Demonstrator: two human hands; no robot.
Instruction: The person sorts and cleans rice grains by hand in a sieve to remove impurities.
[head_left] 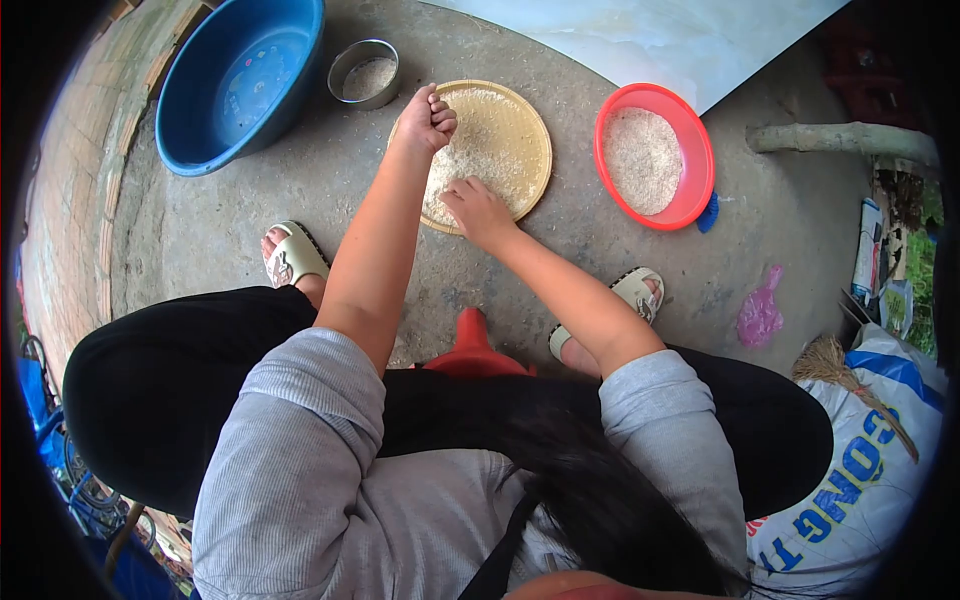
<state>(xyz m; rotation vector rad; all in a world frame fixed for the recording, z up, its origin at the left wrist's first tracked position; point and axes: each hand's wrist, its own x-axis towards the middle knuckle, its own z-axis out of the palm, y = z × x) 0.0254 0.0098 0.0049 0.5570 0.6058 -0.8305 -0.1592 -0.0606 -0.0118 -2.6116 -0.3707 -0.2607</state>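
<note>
A round woven tray (538,140) lies on the concrete floor with pale grains (500,165) spread over it. Above the tray's left edge I hold my left hand (428,118) in a fist; whatever may be inside is hidden. My right hand (480,210) is at the tray's lower part, its fingers apart and reaching over the grains. To the right stands a red basin (700,170) with more pale grains inside. A small metal bowl (337,78), also holding grains, sits beyond the tray on the left.
A large blue basin (185,130) stands at the upper left. A pale sheet (640,35) is at the top. A pink plastic bag (761,310), a straw brush (828,365) and a printed white sack (850,500) lie at the right. A red stool (472,345) shows between the legs.
</note>
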